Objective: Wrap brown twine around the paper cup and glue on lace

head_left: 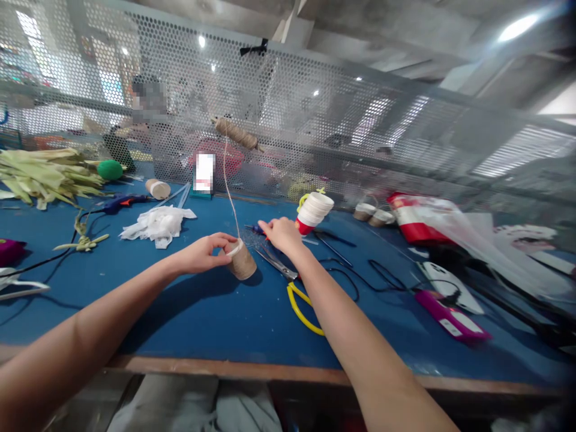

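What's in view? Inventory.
Wrapped cup: one, brown, front centre
Lying cup: one, brown, back left
Small cups: two, brown-white, back right
Cup stack: one, white-red, back centre
Twine roll: one, tan, upper centre
Scissors: one, yellow-handled, centre
Lace pile: one, white, left
Husks: one pile, yellowish, left
Ball: one, green, back left
Corded tool: one, blue, left
Unidentified items: two, purple, left, right
Bag: one, red-white, right
Table: one, blue, below
Screen: one, grey, behind
Left hand: one, bare, on wrapped cup
Right hand: one, bare, centre
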A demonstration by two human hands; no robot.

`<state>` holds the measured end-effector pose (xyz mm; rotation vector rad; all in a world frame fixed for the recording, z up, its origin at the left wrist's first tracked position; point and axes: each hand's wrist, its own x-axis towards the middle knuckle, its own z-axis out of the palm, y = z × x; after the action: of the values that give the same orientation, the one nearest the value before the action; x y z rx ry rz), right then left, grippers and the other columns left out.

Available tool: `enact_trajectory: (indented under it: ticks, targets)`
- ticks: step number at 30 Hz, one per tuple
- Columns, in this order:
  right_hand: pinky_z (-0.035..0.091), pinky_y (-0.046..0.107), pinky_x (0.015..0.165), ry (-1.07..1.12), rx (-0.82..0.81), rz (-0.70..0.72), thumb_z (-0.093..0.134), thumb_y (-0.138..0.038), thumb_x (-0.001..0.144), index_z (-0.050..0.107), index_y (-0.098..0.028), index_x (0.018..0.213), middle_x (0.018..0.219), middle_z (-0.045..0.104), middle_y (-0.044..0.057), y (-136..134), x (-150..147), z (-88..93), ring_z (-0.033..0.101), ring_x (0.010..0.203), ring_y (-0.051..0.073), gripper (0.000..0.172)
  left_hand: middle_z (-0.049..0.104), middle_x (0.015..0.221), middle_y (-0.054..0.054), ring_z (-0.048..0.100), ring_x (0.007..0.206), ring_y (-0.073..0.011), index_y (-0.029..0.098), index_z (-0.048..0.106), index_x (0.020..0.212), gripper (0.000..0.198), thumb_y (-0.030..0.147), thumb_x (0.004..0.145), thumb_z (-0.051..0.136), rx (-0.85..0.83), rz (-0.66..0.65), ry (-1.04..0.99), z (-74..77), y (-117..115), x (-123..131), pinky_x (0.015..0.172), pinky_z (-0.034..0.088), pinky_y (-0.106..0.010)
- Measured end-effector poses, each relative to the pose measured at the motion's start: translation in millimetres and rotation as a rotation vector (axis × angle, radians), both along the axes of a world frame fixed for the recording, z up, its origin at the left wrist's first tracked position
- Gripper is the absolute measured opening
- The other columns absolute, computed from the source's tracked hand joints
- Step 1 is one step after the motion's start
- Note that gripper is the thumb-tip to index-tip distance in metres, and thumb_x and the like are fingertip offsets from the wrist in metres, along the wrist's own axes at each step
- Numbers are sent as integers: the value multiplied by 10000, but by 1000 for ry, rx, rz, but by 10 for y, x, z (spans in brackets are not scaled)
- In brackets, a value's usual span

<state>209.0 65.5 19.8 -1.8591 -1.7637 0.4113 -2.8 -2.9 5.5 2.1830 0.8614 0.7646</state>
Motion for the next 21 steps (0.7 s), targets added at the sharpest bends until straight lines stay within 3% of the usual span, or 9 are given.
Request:
enact_trajectory:
  ticks: [3,5,8,13,21]
  targets:
    - [394,253,742,351,-138,475,429,-473,774,614,-156,710,871,636,87,-186,-267,87,555,876,164,372,482,1176,-110,468,1074,-192,141,507,682,103,228,734,493,1,-8,2,3,-14,11,939,326,-317]
    - [404,245,704,534,-209,602,518,-407,731,613,-151,738,821,631,56,-278,-398,117,556,783,133,273,482,1177,-107,466,1075,-192,141,505,679,111,236,735,493,0,-3,1,6,-23,15,945,319,-316]
    - [397,237,660,685,-134,564,616,-276,646,600,-146,685,717,606,16,-370,-435,158,522,662,97,137,484,1183,-102,462,1084,-194,142,505,681,117,246,735,499,-31,-2,-10,11,-22,9,945,320,-318]
    - [380,242,570,722,-28,472,645,-286,621,600,-152,669,628,566,-2,-555,-209,215,491,590,93,150,482,1206,-97,471,1082,-194,141,495,680,147,270,749,492,-117,-26,-84,19,8,-12,924,343,-318]
    - [369,244,543,748,106,360,636,-323,645,590,-157,671,593,554,-9,-650,-135,34,473,551,88,174,480,1214,-101,474,1083,-189,131,506,688,160,277,753,499,-127,-89,-77,24,-38,21,918,339,-303]
